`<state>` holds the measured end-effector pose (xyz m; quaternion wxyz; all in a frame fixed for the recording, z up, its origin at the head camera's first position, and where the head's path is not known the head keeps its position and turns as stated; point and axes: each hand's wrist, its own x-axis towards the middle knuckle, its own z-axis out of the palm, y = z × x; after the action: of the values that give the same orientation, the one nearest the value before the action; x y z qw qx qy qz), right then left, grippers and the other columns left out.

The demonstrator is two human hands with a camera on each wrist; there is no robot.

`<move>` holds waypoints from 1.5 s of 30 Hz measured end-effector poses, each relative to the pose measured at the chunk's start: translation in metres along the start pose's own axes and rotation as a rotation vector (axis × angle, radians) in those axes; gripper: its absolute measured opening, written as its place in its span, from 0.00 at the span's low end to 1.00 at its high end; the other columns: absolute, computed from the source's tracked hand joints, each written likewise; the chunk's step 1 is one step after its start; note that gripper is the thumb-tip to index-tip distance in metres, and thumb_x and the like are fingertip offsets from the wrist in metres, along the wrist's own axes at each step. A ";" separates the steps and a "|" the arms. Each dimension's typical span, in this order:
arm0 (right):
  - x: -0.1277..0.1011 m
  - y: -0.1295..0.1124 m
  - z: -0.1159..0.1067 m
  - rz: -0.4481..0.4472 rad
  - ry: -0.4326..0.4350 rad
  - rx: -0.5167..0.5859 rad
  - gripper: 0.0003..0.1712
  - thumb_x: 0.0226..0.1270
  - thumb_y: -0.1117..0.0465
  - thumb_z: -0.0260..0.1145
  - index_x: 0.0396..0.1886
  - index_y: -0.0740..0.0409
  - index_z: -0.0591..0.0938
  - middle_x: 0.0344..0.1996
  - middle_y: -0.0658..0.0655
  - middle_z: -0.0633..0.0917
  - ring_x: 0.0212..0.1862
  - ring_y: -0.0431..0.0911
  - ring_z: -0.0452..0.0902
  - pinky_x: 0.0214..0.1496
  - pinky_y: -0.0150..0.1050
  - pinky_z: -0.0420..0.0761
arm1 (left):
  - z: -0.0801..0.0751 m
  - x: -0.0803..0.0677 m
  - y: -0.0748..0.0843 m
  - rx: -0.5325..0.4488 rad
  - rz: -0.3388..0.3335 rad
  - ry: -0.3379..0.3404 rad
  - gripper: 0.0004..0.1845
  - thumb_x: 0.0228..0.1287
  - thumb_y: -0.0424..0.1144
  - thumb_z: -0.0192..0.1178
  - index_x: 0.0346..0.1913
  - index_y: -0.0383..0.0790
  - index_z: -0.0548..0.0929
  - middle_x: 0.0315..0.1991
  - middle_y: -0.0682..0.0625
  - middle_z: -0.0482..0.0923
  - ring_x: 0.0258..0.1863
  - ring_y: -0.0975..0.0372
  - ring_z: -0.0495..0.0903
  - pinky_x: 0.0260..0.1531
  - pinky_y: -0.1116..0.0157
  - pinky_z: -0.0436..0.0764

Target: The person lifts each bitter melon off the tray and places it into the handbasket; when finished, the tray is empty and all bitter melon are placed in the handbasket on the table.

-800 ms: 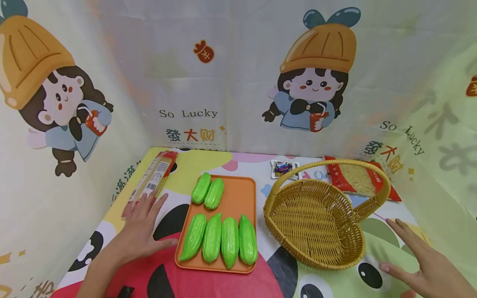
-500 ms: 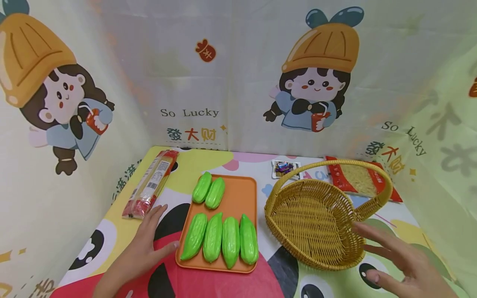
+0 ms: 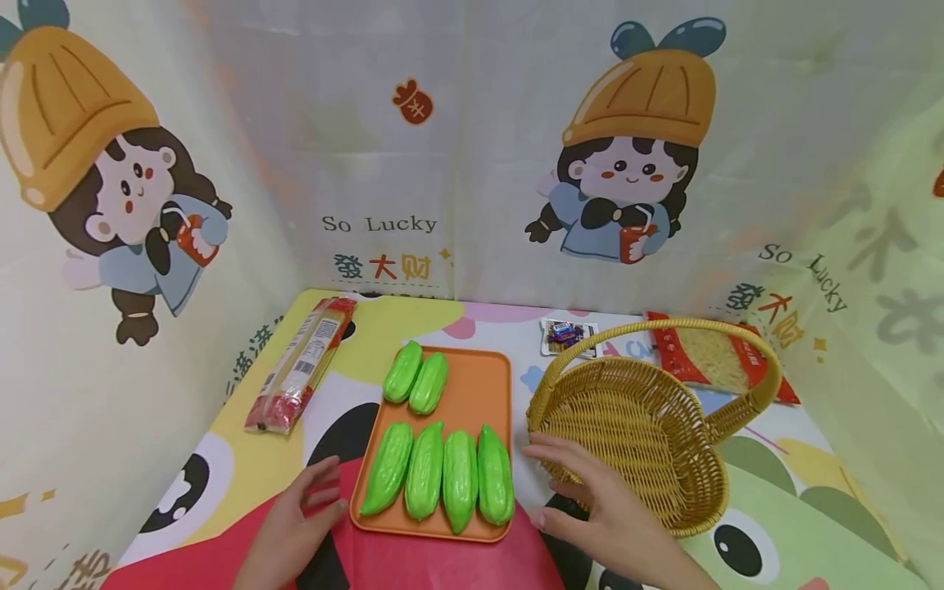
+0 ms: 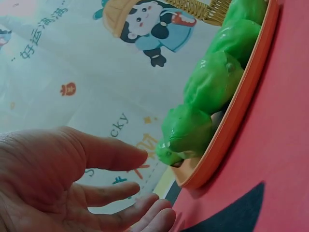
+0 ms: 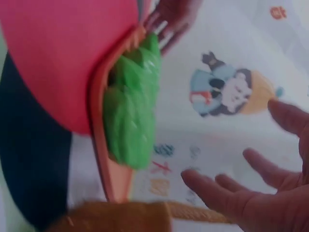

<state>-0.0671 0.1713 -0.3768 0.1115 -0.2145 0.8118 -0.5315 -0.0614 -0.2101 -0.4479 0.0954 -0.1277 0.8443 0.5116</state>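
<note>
An orange tray on the table carries several green cucumber-like vegetables, two at the back left and a row along the front. At the tray's left side, my left hand has relaxed, parted fingers and holds nothing; in the left wrist view its fingertips are near the tray's corner. My right hand is between the tray and a heart-shaped wicker basket, its fingers spread and overlapping the basket's left front in the head view. In the blurred right wrist view, that hand grips nothing.
A long pack of noodles lies at the left back. Behind the basket's tall arched handle is a red bag of pale dry food. A small packet with purple pieces sits near the back cloth wall.
My right hand has swept left, from beyond the basket's right side to the gap beside the tray. My left hand has drawn back from the noodle pack toward the tray's lower left.
</note>
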 end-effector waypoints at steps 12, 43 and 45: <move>0.043 0.037 0.037 -0.018 0.015 -0.107 0.30 0.66 0.57 0.70 0.67 0.48 0.74 0.69 0.60 0.68 0.68 0.56 0.65 0.58 0.55 0.76 | 0.011 0.000 -0.009 -0.051 0.041 0.017 0.30 0.64 0.31 0.64 0.68 0.29 0.69 0.61 0.35 0.74 0.52 0.51 0.80 0.49 0.58 0.81; 0.068 0.058 0.052 0.011 -0.030 -0.183 0.30 0.65 0.52 0.70 0.65 0.54 0.77 0.57 0.58 0.80 0.53 0.49 0.80 0.52 0.46 0.79 | 0.019 0.003 -0.010 -0.085 0.044 0.001 0.29 0.61 0.32 0.68 0.65 0.29 0.74 0.51 0.43 0.82 0.47 0.55 0.83 0.41 0.63 0.83; 0.069 0.058 0.053 0.013 -0.034 -0.189 0.30 0.65 0.51 0.71 0.65 0.54 0.77 0.56 0.56 0.81 0.51 0.47 0.80 0.51 0.45 0.80 | 0.019 0.004 -0.010 -0.072 0.037 0.006 0.29 0.61 0.33 0.69 0.64 0.30 0.74 0.50 0.44 0.82 0.47 0.55 0.83 0.42 0.62 0.83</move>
<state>-0.1194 0.1161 -0.4479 0.1078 -0.2278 0.8577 -0.4481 -0.0609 -0.1985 -0.4661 0.0787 -0.1168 0.8278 0.5431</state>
